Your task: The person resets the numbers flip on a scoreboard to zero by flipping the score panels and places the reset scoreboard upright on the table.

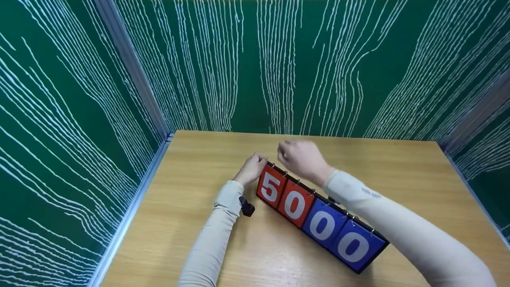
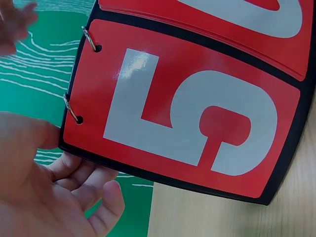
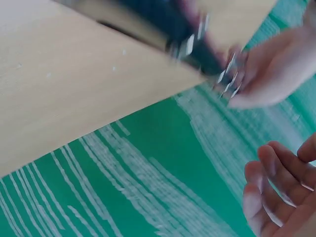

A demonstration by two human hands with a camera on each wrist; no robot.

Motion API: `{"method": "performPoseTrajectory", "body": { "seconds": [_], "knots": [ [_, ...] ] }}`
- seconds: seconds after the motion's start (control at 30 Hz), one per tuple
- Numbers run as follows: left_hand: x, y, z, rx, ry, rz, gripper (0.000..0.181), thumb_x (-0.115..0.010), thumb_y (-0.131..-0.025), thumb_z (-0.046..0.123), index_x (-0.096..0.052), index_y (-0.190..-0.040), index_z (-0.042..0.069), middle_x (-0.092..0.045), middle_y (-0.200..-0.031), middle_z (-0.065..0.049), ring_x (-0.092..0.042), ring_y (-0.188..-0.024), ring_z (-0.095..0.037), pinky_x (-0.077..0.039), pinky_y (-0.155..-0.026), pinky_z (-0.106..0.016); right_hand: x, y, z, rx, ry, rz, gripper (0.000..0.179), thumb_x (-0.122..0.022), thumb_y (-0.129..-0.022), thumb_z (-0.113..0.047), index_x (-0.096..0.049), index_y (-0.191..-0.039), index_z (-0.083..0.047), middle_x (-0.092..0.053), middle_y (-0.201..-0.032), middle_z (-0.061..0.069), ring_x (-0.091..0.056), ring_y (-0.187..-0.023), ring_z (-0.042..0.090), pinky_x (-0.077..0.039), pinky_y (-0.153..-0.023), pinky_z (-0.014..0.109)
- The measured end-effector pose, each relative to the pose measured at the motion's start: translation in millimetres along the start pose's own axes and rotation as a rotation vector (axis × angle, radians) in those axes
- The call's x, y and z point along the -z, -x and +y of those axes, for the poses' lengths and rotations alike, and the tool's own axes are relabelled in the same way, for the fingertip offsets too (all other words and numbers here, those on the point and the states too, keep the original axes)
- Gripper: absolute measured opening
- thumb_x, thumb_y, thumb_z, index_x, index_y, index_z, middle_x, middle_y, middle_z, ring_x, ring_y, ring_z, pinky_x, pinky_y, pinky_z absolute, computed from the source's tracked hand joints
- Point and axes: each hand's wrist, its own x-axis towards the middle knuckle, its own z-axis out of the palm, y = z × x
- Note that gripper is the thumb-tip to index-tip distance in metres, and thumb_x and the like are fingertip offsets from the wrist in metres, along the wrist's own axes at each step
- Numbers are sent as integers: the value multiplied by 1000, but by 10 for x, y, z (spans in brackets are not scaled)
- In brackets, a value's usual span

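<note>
Even light on my bench (image 1: 191, 171); pale glare toward bottom of head view, soft shadow by flip scoreboard (image 1: 317, 218). Left wrist view: shine on crisp white 5 (image 2: 185, 111), board edges bowed. Right wrist view: flip scoreboard, my left hand (image 3: 279, 66) motion-smeared.

Your worktop (image 1: 199, 159) is light wood-grain, with a pale sheen toward six o'clock. On it, near the middle, you have a flip scoreboard (image 1: 311, 211) standing slantwise from ten to four o'clock, showing 5000 on red and blue.
</note>
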Motion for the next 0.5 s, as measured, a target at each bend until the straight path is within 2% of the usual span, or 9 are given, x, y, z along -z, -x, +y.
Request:
{"method": "performPoseTrajectory", "body": {
  "seconds": [0.1,0.2,0.37,0.5],
  "knots": [
    [-9,-8,-9,-23,-6,-1,31,-38,-110,35,-53,-109,8,-51,-101,-3,-51,-98,-19,-43,-97,-38,-85,-121,160,-76,-68,-64,22,-54,-99,-15,-67,-83,-7,-63,-70,6,-56,-59,17,-53,-59,35],
    [-13,-10,-20,-17,15,10,32,-38,-110,37,-54,-106,9,-52,-99,-3,-51,-97,-18,-43,-97,-39,-200,-217,294,-163,-199,-186,23,-53,-100,-18,-70,-89,-8,-66,-77,6,-57,-64,17,-53,-65,36],
    [-10,5,-5,13,39,19,30,-38,-110,36,-51,-103,11,-51,-97,-3,-52,-97,-19,-43,-97,-39,-451,-301,500,-281,-472,-417,24,-53,-104,-20,-72,-111,-7,-71,-102,11,-67,-88,24,-56,-80,38],
    [-21,23,26,34,37,0,28,-36,-110,35,-52,-110,11,-53,-102,-4,-53,-103,-19,-43,-102,-42,-630,-280,620,-352,-608,-587,27,-54,-104,-20,-67,-122,-5,-69,-115,16,-67,-105,33,-55,-89,40]
  ]
}}
